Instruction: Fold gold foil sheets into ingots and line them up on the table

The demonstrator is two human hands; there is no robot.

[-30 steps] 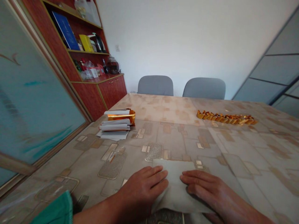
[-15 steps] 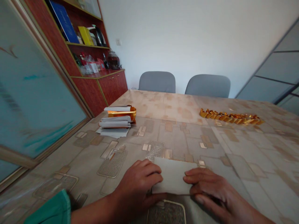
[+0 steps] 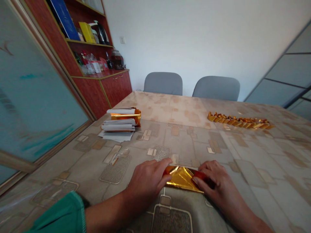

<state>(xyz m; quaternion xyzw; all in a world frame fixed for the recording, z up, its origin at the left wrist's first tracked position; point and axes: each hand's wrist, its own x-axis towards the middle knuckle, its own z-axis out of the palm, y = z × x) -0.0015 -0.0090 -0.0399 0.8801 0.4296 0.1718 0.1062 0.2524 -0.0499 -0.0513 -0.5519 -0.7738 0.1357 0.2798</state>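
A sheet of gold foil paper (image 3: pixel 182 178) lies low over the table in front of me, its shiny side up and creased. My left hand (image 3: pixel 152 178) grips its left end, thumb and fingers closed on the edge. At the other end my right hand (image 3: pixel 213 179) pinches the paper, the thumb on top and the fingers behind the far edge. Farther off to the left sits a stack of foil paper sheets (image 3: pixel 119 125), mostly white side out, with some curled gold ones. On the right lies a row of folded gold paper pieces (image 3: pixel 239 121).
The table (image 3: pixel 136 145) has a patterned cover. Two grey chairs (image 3: pixel 162 83) stand at its far side. A reddish-brown cabinet (image 3: pixel 116 85) with shelves is at the back left, beside a frosted glass door (image 3: pixel 43 97).
The paper showed its white side half a second ago; now its gold side faces up and it looks narrower. Both hands have shifted slightly away from me and hold its ends.
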